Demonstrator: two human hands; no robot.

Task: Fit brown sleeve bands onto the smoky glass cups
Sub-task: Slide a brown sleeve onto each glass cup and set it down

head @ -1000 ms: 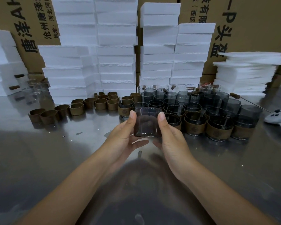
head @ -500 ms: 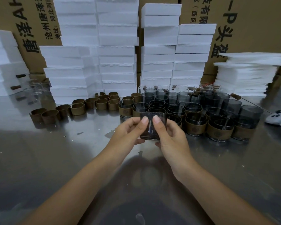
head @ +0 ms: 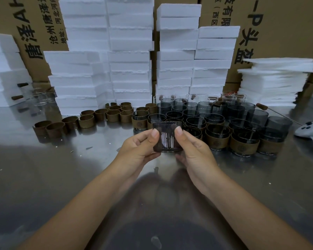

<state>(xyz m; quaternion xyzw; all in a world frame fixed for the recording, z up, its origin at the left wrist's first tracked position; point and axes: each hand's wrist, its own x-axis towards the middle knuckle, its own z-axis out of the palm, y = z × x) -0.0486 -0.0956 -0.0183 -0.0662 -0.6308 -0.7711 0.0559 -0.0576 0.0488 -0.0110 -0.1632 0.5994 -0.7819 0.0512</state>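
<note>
Both thumbs have slid closer together on the near wall of the smoky glass cup (head: 167, 139). My left hand (head: 137, 148) and right hand (head: 193, 150) clamp it upright at frame centre, above the steel table (head: 43, 177). Loose brown bands (head: 114, 114) sit centre-left; banded cups (head: 242, 143) crowd the right.

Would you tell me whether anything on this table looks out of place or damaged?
Nothing looks broken or spilled; the held cup seems intact. What looks like a white game controller lies at the right edge of the metal table, unrelated to the job, and small scraps litter it before the loose bands.
</note>
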